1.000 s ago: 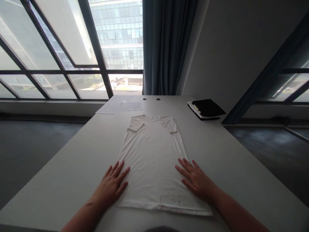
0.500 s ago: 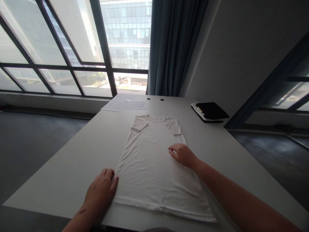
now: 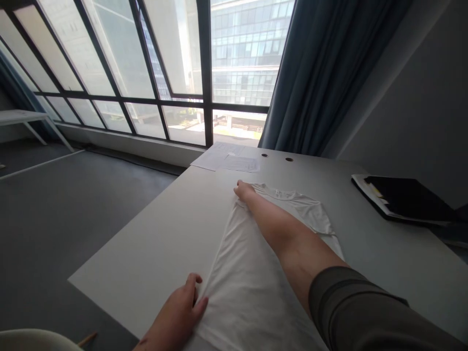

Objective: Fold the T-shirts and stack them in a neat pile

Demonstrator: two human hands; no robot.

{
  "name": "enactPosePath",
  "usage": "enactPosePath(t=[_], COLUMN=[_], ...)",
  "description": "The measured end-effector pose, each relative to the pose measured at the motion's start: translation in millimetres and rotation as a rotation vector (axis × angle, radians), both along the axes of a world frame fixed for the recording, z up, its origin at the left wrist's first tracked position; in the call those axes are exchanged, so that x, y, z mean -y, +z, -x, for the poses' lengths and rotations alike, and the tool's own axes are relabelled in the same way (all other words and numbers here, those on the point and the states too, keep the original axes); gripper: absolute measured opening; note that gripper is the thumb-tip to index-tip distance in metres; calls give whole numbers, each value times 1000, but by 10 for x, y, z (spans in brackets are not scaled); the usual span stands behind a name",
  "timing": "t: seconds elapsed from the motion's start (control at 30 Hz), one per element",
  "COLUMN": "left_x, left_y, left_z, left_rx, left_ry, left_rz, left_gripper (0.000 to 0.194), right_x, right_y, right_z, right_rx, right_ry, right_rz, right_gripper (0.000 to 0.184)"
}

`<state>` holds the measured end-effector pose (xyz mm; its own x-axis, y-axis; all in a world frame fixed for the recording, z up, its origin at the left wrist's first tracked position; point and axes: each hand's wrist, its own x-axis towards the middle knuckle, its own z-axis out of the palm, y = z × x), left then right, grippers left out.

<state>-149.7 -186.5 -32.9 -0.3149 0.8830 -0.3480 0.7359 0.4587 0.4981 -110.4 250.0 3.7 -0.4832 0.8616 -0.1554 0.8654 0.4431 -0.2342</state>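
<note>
A white short-sleeved T-shirt lies spread on the white table, its collar toward the window. My right arm crosses over the shirt. At its far left shoulder, my right hand is closed on the fabric by the left sleeve, which the hand and forearm partly hide. Beside the lower left edge is my left hand, its thumb and forefinger apart. The left thumb touches the shirt's edge. The hem runs out of the bottom of the view.
Sheets of paper lie at the table's far left corner, near two round holes. A black folder with papers rests on the right. Part of a white chair shows at the lower left. Windows and a blue curtain stand behind.
My right hand has gone from above the shirt's right side to its far left shoulder and closed there. My left hand stays by the left edge. The view has turned left.
</note>
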Motion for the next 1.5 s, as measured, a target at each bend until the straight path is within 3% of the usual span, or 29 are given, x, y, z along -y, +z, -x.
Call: enactPosePath(t=[0.1,0.23,0.43,0.6,0.73,0.83,0.93,1.07,1.17,1.27,1.4,1.5], left_x=[62,74,107,119,93,58,13,-60,-146,-254,-356,-378], left_y=[90,191,245,458,733,873,910,851,711,447,14,-206], left_z=[63,116,147,0,-290,-533,-749,-982,-1111,-1175,-1110,-999], left_rx=[56,101,87,70,76,32,-25,-41,-72,-147,-299,-391], left_ry=[-7,4,71,79,-31,-158,-282,-437,-447,-471,-636,-720], left_rz=[78,139,-6,-130,-190,-166,-101,-16,-72,-241,-404,-452], left_gripper=[7,11,15,16,13,12,14,19,15,17,57,70], right_x=[-152,-306,-485,-643,-732,-757,-758,-707,-635,-588,-612,-665], right_y=[-141,-262,-205,-28,70,54,-69,-321,-470,-564,-681,-780], right_z=[154,233,158,-247,-727,-1077,-1371,-1637,-1714,-1680,-1565,-1513], right_rx=[41,34,-37,-114,-150,-150,-125,-72,-65,-69,-40,-17], right_ry=[-40,-31,42,48,8,-38,-76,-92,-105,-91,-61,-85], right_rz=[13,-16,-103,-190,-235,-245,-223,-177,-210,-225,-146,-84], right_gripper=[62,55,37,38,40,40,37,34,47,55,66,75])
